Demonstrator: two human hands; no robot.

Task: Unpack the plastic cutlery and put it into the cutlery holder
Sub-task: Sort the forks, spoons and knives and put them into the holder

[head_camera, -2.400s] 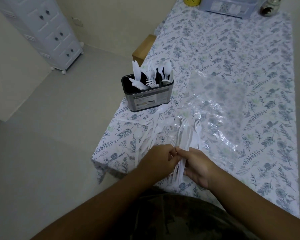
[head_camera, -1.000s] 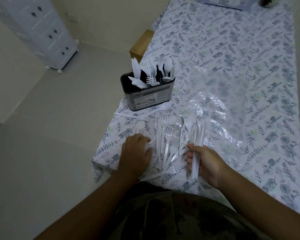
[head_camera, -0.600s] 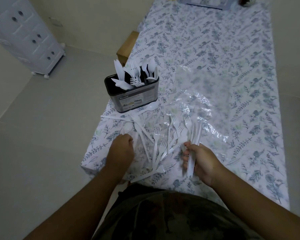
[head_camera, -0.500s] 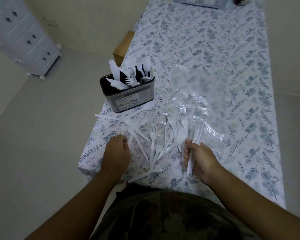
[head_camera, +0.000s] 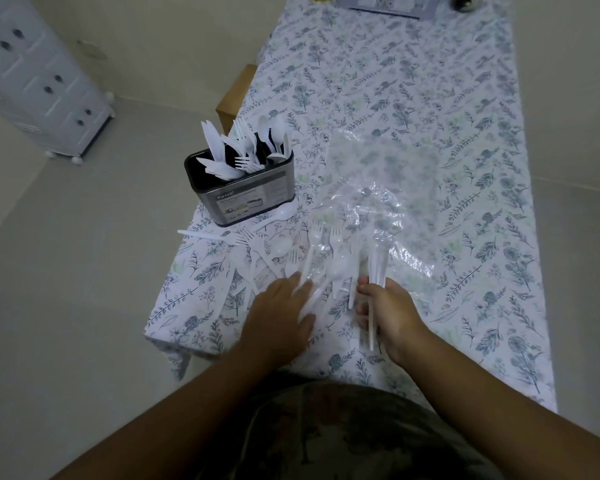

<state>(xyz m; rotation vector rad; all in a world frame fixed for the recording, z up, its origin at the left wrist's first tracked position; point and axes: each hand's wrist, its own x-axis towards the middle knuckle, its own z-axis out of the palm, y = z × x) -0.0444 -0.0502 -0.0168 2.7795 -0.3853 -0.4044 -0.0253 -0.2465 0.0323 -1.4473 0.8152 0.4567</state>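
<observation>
Clear wrapper [head_camera: 374, 199] beside cutlery holder [head_camera: 245, 192]. Right hand [head_camera: 387, 311] grips forks [head_camera: 376, 271]; left hand [head_camera: 279, 315], fingers spread (blurred), has slid rightward onto loose cutlery [head_camera: 321, 258].

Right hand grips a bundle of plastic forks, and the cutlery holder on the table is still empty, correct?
Not empty. The head view shows the cutlery holder already stocked with white knives, forks and spoons. The right hand does grip a bundle of plastic forks.

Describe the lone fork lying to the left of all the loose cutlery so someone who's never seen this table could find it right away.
Start at the cutlery holder near the left edge of the floral table. Just in front of it, nearer the person, lies one white fork. Unlike the other loose cutlery, it lies crosswise, handle over the table's left edge, prongs pointing right.
</observation>
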